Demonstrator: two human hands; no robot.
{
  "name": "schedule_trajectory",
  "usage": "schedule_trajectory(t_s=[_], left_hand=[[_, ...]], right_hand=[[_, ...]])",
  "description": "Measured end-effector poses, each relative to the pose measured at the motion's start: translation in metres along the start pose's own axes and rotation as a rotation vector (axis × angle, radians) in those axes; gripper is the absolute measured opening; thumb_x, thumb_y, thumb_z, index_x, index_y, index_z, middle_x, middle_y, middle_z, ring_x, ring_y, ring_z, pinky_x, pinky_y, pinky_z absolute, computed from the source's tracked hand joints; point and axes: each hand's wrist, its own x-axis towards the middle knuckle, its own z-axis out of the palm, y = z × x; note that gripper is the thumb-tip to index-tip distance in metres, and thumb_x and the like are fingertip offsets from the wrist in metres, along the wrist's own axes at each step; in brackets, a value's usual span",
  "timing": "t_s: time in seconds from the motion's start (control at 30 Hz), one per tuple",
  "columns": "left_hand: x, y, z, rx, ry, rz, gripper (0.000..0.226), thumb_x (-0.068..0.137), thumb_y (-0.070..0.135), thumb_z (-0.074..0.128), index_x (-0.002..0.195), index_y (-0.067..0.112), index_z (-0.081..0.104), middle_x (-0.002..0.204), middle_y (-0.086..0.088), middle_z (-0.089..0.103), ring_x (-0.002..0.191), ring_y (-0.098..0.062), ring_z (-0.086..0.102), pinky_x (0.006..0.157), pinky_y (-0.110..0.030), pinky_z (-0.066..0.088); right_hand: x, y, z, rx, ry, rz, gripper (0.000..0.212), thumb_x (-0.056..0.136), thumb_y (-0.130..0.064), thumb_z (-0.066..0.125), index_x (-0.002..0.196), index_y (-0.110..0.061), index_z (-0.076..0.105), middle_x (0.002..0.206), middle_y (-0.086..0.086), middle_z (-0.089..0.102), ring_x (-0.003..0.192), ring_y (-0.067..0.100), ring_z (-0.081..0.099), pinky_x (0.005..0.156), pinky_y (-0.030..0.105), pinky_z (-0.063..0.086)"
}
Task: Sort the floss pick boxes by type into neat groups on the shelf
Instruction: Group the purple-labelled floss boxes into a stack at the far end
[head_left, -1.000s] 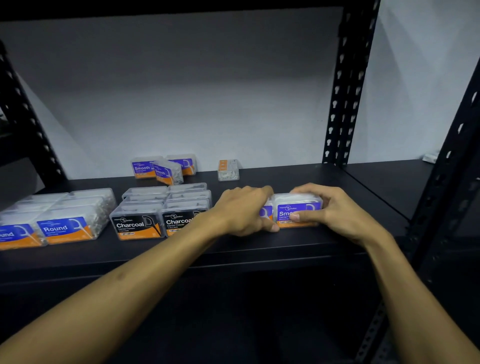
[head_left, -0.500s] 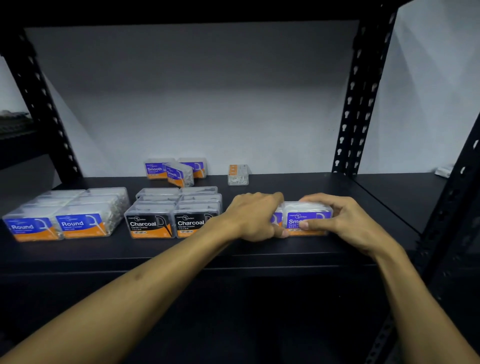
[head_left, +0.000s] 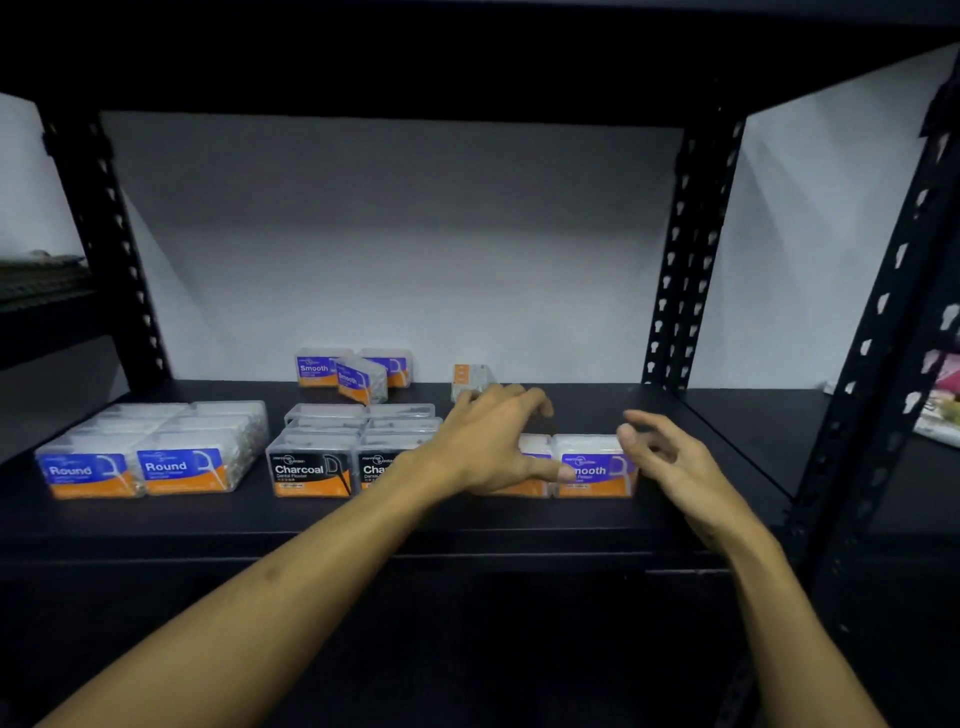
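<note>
The left hand (head_left: 493, 441) was open, fingers spread out over the front Smooth boxes (head_left: 595, 465). Its thumb lay across their front labels; I could not tell if the thumb touched them. It held nothing. The right hand (head_left: 670, 462) was open too, with loosely bent fingers, just beside the right box and gripping nothing.

The two front Smooth boxes sat side by side near the front edge of the shelf (head_left: 363, 525), labels facing the person, long sides running back. The Charcoal boxes (head_left: 311, 465) stood just left of them, and the Round boxes (head_left: 135, 462) further left, all facing the same way.

At the back, three more Smooth boxes (head_left: 318, 368) stood near the wall, one turned at an angle. A small box (head_left: 467, 378) stood alone behind the left hand's fingers. Bare shelf lay to the right of the hands, up to the post (head_left: 680, 291).
</note>
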Motion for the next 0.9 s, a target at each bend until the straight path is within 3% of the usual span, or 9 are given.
schedule_trajectory(t_s=[0.1, 0.17, 0.23, 0.33, 0.47, 0.57, 0.7, 0.9], left_hand=[[-0.012, -0.009, -0.021, -0.114, 0.029, -0.030, 0.066, 0.076, 0.071, 0.064, 0.125, 0.027, 0.055, 0.129, 0.005, 0.060, 0.120, -0.015, 0.054, 0.103, -0.044, 0.043], [-0.020, -0.019, -0.035, -0.153, 0.037, -0.056, 0.059, 0.080, 0.065, 0.065, 0.124, 0.027, 0.056, 0.130, 0.004, 0.060, 0.119, -0.014, 0.055, 0.102, -0.042, 0.047], [-0.030, -0.037, -0.050, -0.175, 0.042, -0.088, 0.054, 0.083, 0.060, 0.066, 0.125, 0.027, 0.055, 0.131, 0.005, 0.060, 0.120, -0.013, 0.055, 0.100, -0.041, 0.049], [-0.042, -0.072, -0.070, -0.200, 0.069, -0.142, 0.047, 0.084, 0.051, 0.070, 0.123, 0.028, 0.056, 0.128, 0.005, 0.062, 0.117, -0.012, 0.057, 0.099, -0.040, 0.050], [-0.054, -0.123, -0.094, -0.178, 0.114, -0.214, 0.036, 0.089, 0.035, 0.069, 0.121, 0.021, 0.061, 0.120, 0.004, 0.065, 0.106, -0.010, 0.057, 0.088, -0.024, 0.043], [-0.052, -0.166, -0.103, -0.165, 0.098, -0.290, 0.033, 0.090, 0.030, 0.067, 0.121, 0.021, 0.061, 0.121, 0.001, 0.065, 0.105, -0.014, 0.059, 0.090, -0.028, 0.046], [-0.037, -0.221, -0.106, -0.103, 0.041, -0.378, 0.036, 0.091, 0.025, 0.067, 0.126, 0.018, 0.059, 0.128, -0.005, 0.063, 0.110, -0.022, 0.061, 0.095, -0.033, 0.048], [-0.005, -0.281, -0.089, 0.009, -0.090, -0.430, 0.045, 0.091, 0.022, 0.066, 0.134, 0.019, 0.054, 0.139, -0.011, 0.054, 0.122, -0.027, 0.054, 0.096, -0.031, 0.041]], right_hand=[[-0.010, -0.005, 0.005, -0.016, 0.069, 0.002, 0.071, 0.064, -0.089, 0.058, 0.114, -0.039, 0.063, 0.112, -0.003, 0.072, 0.109, 0.013, 0.067, 0.101, 0.040, 0.051], [-0.016, -0.011, 0.010, -0.062, 0.119, -0.009, 0.062, 0.077, -0.077, 0.057, 0.117, -0.030, 0.064, 0.113, -0.001, 0.070, 0.105, 0.008, 0.065, 0.088, 0.026, 0.051], [-0.016, -0.019, 0.018, -0.144, 0.165, -0.033, 0.062, 0.080, -0.066, 0.057, 0.122, -0.021, 0.064, 0.115, -0.001, 0.069, 0.104, 0.005, 0.064, 0.079, 0.021, 0.048], [-0.005, -0.034, 0.030, -0.307, 0.203, -0.078, 0.060, 0.082, -0.061, 0.063, 0.126, -0.020, 0.063, 0.121, -0.002, 0.065, 0.110, 0.013, 0.062, 0.088, 0.031, 0.050], [0.031, -0.066, 0.052, -0.592, 0.180, -0.179, 0.048, 0.087, -0.050, 0.069, 0.128, -0.025, 0.061, 0.125, -0.002, 0.062, 0.119, 0.019, 0.056, 0.104, 0.050, 0.045], [0.060, -0.092, 0.077, -0.649, 0.088, -0.214, 0.044, 0.089, -0.042, 0.070, 0.127, -0.023, 0.061, 0.122, 0.000, 0.063, 0.113, 0.020, 0.058, 0.098, 0.045, 0.049], [0.102, -0.108, 0.126, -0.761, -0.163, -0.203, 0.043, 0.092, -0.039, 0.068, 0.131, -0.023, 0.057, 0.121, -0.001, 0.060, 0.108, 0.019, 0.058, 0.093, 0.037, 0.051], [0.163, -0.107, 0.195, -0.877, -0.427, -0.236, 0.042, 0.094, -0.035, 0.066, 0.130, -0.017, 0.057, 0.126, 0.005, 0.061, 0.100, 0.017, 0.056, 0.086, 0.025, 0.042]])
